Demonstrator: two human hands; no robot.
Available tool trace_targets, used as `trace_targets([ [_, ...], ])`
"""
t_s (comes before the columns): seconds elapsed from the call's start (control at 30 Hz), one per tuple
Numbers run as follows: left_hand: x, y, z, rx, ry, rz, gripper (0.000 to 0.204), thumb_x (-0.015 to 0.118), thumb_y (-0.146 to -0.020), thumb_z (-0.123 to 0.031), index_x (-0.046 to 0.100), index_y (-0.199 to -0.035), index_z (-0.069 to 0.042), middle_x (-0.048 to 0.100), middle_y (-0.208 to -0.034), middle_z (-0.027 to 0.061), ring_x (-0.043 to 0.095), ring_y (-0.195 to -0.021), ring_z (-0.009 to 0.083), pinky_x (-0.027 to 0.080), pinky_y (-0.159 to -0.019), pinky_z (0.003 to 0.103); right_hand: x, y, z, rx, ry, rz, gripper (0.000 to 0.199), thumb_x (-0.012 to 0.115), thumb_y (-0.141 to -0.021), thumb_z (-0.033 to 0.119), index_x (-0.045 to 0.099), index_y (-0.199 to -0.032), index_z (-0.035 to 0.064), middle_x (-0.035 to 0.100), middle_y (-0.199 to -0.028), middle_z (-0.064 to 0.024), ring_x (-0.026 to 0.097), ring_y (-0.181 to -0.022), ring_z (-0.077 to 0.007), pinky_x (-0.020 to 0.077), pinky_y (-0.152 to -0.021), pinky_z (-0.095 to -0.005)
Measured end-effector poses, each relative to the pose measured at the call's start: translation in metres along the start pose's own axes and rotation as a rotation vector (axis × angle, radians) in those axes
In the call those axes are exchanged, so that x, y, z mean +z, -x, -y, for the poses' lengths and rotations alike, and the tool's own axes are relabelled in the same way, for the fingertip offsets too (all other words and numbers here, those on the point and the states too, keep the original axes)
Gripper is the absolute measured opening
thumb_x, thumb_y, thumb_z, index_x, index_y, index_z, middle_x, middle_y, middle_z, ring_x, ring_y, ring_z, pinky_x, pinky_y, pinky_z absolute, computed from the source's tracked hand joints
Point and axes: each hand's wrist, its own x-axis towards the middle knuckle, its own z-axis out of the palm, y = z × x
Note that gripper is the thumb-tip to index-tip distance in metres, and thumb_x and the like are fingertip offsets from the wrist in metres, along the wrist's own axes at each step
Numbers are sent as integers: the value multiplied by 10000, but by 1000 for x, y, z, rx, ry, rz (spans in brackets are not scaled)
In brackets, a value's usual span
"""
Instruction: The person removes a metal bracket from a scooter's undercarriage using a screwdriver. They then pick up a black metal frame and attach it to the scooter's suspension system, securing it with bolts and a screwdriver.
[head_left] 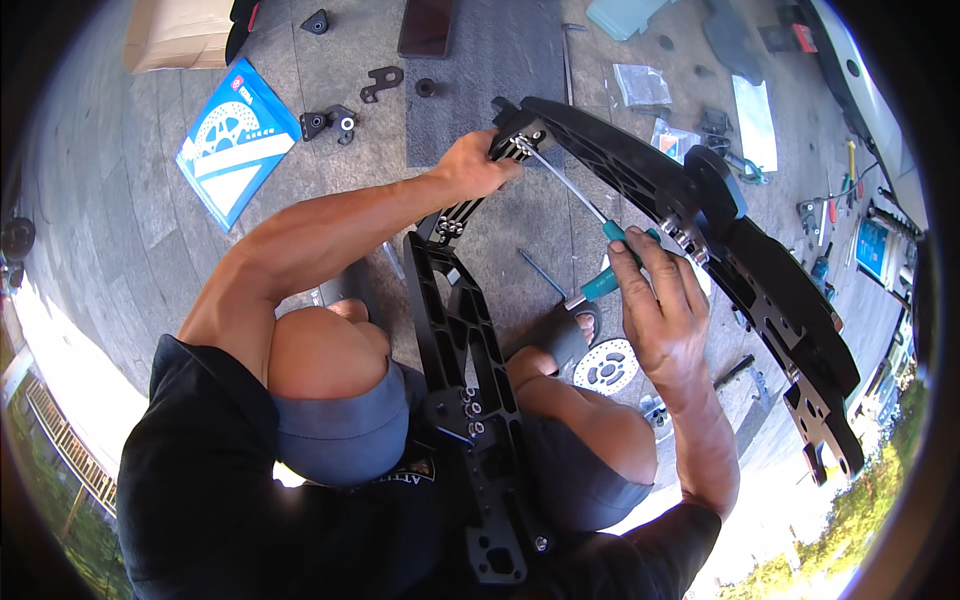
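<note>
My left hand (478,165) is closed round the short crosspiece at the far end of a black metal frame (455,330). One long arm of the frame comes back between my knees; the other, a curved arm (640,165), sweeps off to the right. In my right hand (665,310) is a T-handle wrench (603,283) with a green grip. Its thin silver shaft slants up to the bolts (520,146) on the crosspiece, next to my left hand. Whether the tip sits in a bolt head is too small to tell. More silver bolts (683,240) show on the curved arm.
A drilled brake disc (605,366) lies by my right foot. Ahead are a dark mat (490,60), a phone-like slab (426,25), a blue package (240,145) and small black brackets (330,122). Plastic bags (641,86) and tools (828,215) are scattered to the right.
</note>
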Motion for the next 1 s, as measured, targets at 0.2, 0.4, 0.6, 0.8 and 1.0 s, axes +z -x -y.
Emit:
trace_targets([
  [0.2, -2, 3, -1, -1, -15, -79, 315, 638, -811, -217, 608, -1029, 9, 642, -838, 80, 603, -803, 171, 472, -727, 319, 9, 13, 17, 441, -752, -204, 324, 647, -828, -40, 600, -1148, -54, 451, -1378, -215, 589, -1123, -284, 525, -897, -346],
  [0.4, 2, 2, -5, -21, -17, -35, 324, 630, -821, -233, 611, -1032, 12, 626, -840, 78, 586, -788, 174, 469, -719, 322, 48, 34, 31, 930, -1320, -466, 489, 606, -890, -29, 371, -1317, 13, 457, -1312, -164, 635, -1044, -290, 549, -851, -352],
  [0.6, 5, 2, -3, -33, 59, -6, 330, 623, -856, -242, 611, -1053, 23, 621, -854, 84, 585, -801, 162, 472, -714, 311, 32, 29, 23, 1024, -1381, -105, 359, 516, -994, 249, 472, -1198, -43, 629, -891, -129, 659, -773, -203, 551, -682, -316],
  [0.8, 7, 5, -2, -7, 222, 30, 474, 599, -872, -320, 567, -1161, 55, 634, -865, 90, 604, -770, 169, 490, -702, 324, 29, 27, 24, 667, -673, -246, 253, 433, -980, 128, 523, -1136, -50, 617, -756, -85, 597, -624, -121, 485, -562, -242],
  [1.0, 1, 9, -5, -10, 184, 27, 515, 603, -868, -355, 564, -1154, 72, 624, -882, 92, 602, -779, 157, 482, -690, 310, 51, 30, 3, 441, -348, -242, 234, 490, -939, 45, 556, -1146, -39, 630, -771, -112, 638, -676, -205, 516, -618, -302],
])
